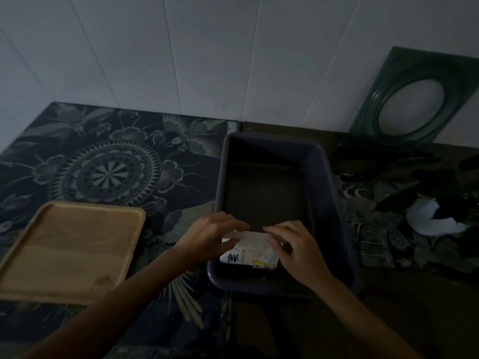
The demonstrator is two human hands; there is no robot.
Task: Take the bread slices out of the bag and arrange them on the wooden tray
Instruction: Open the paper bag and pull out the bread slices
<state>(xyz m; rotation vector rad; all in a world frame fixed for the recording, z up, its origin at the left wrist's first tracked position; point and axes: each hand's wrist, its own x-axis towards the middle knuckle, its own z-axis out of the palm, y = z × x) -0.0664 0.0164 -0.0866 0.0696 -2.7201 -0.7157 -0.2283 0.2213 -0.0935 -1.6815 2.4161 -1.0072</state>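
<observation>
**Opening the bread bag, tray still bare**

The bread bag [248,251] lies in the near end of the dark plastic bin [334,193]. Both hands pinch its top strip: left hand [215,234] at the left end, right hand [298,244] at the right. No slices are out; the wooden tray [70,244], left of the bin, holds nothing. Next, I judge, the seal must be pulled apart.

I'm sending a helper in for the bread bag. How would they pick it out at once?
Find the dark bin right of the wooden tray. The bag sits at its near end, held by both hands. It is the only white packet, with a bold black character.
</observation>
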